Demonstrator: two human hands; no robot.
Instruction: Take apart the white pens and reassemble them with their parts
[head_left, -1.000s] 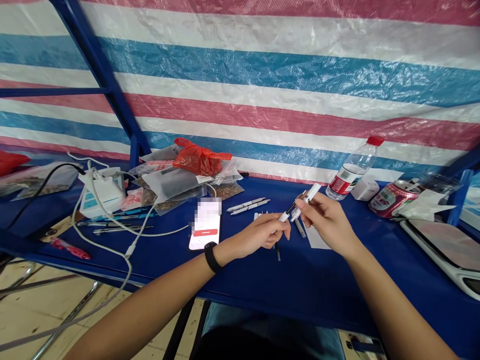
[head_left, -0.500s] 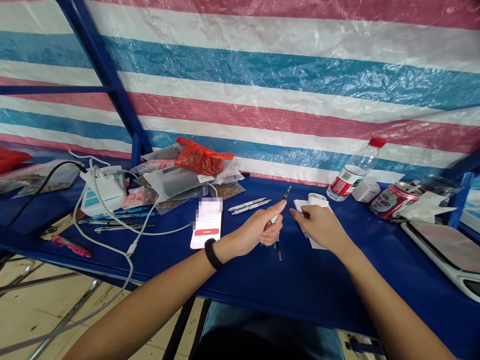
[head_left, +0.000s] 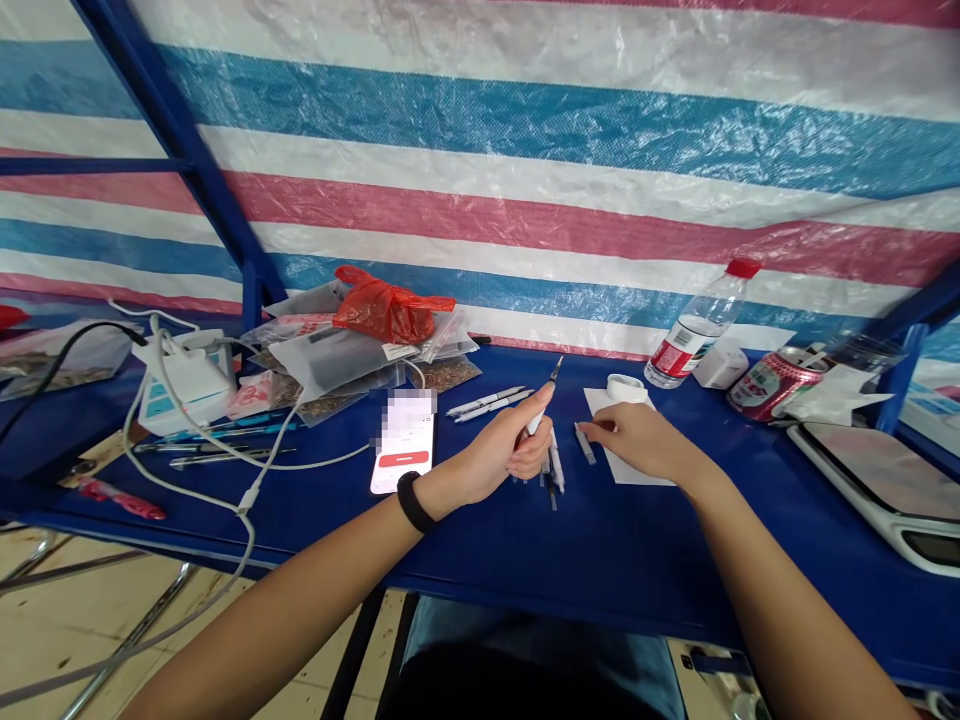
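My left hand (head_left: 517, 445) is wrapped round a white pen (head_left: 556, 370), whose narrow metallic end points up and away. Beneath those fingers lie a white pen barrel (head_left: 556, 468) and a thin dark refill in part, half covered by the hand. To the right, my right hand (head_left: 641, 438) has thumb and forefinger at the upper end of a short grey-white tube (head_left: 585, 445), like a pen's grip section. It hovers over a sheet of white paper (head_left: 634, 472), which carries a white round ring-shaped piece (head_left: 626, 388).
White pens (head_left: 491, 403) and a lit phone (head_left: 403, 440) lie left of my hands. Farther left are bagged goods under a red plastic bag (head_left: 394, 308), and cables with a power strip (head_left: 184, 380). On the right stand a bottle (head_left: 697, 330), a can (head_left: 772, 385) and a scale (head_left: 877, 470).
The view has shifted slightly. My right hand has moved a little right relative to the table, and the grey-white tube at its fingertips now shows. My left hand keeps hold of the pen.
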